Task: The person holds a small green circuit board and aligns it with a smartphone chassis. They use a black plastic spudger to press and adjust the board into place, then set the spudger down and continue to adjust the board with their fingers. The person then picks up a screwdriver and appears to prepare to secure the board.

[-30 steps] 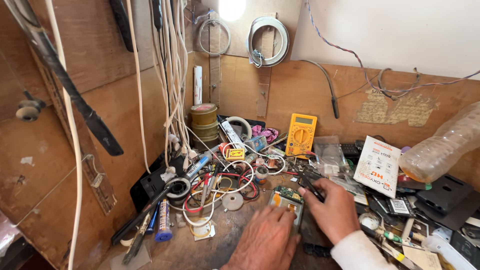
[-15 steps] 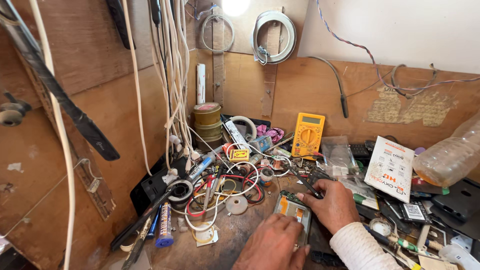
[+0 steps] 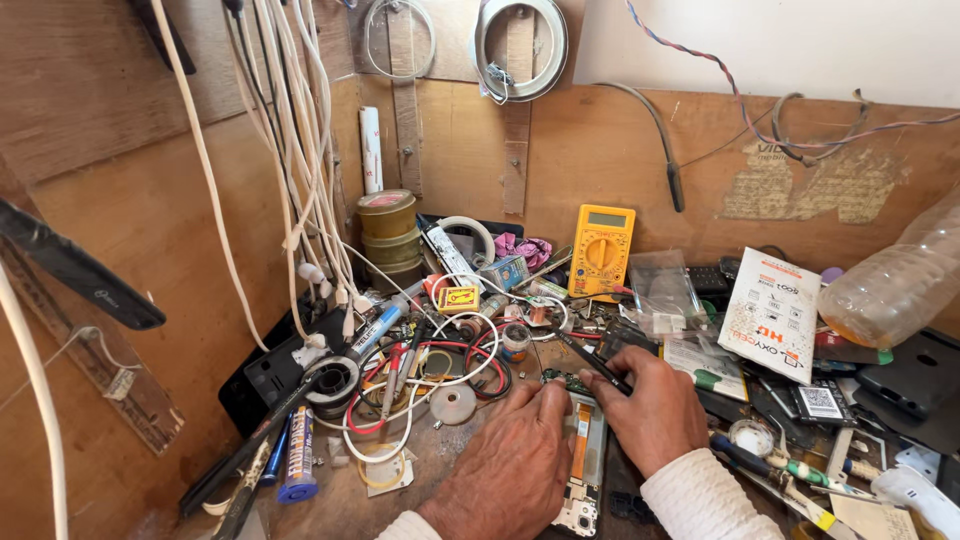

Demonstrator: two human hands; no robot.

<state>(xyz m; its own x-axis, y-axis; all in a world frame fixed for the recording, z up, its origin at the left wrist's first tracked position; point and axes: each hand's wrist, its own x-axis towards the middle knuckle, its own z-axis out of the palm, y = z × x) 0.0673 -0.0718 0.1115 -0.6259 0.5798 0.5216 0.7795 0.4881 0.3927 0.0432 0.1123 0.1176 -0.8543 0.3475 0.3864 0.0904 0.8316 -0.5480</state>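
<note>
Phone chassis, opened, with an orange ribbon cable running down its middle (image 3: 582,455), lies flat on the cluttered wooden bench (image 3: 450,450) at the lower centre, between the person's two hands. The left hand (image 3: 505,470) presses down on its left edge, fingers bent and thumb near the upper end where a small green circuit board (image 3: 568,382) sits. The right hand (image 3: 650,405) is closed around thin dark metal tweezers (image 3: 590,362), whose tips point up and left just above that board. Just left of the phone lie a flat grey disc (image 3: 453,404) and a tangle of red and white wires (image 3: 420,385), with a blue cylindrical battery (image 3: 298,455) farther left. Behind, a yellow multimeter (image 3: 602,252) leans against the plywood back wall, near stacked round tins (image 3: 388,232). At the right, a clear plastic bottle (image 3: 895,285) lies on its side beside a white printed packet (image 3: 772,312).
</note>
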